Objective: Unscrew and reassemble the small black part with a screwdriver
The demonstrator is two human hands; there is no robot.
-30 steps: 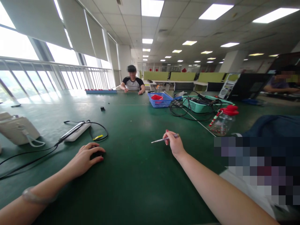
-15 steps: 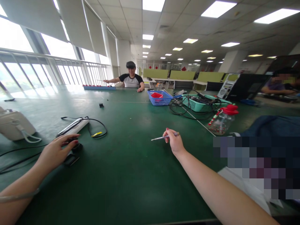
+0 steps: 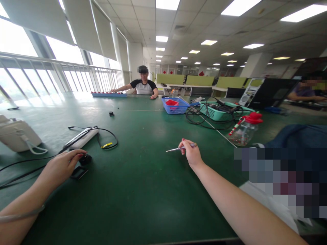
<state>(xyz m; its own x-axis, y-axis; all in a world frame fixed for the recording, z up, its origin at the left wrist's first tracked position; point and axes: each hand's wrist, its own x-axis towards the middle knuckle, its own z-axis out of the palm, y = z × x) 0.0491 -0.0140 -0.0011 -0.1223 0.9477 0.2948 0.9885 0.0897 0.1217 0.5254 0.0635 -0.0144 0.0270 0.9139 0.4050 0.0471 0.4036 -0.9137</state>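
My right hand (image 3: pixel 192 154) rests on the green table (image 3: pixel 143 190) and pinches a thin metal tool (image 3: pixel 178 148) that points left. At the left, my left hand (image 3: pixel 61 167) lies with its fingers stretched out, fingertips beside a small black part (image 3: pixel 85 159) and a flat black square piece (image 3: pixel 79 172). Just beyond them lies a white power strip (image 3: pixel 81 137) with a black cable looping around it.
A beige device (image 3: pixel 17 136) sits at the far left. A blue basket (image 3: pixel 175 106), a teal basket with cables (image 3: pixel 219 113) and a red-capped jar (image 3: pixel 244 130) stand further back. One person sits at the far end, another at the right. Dark cloth (image 3: pixel 298 136) lies at right.
My left hand moved left from the middle of the table to the black parts near the power strip. The right hand stayed put with the tool. The far person stretched an arm left.
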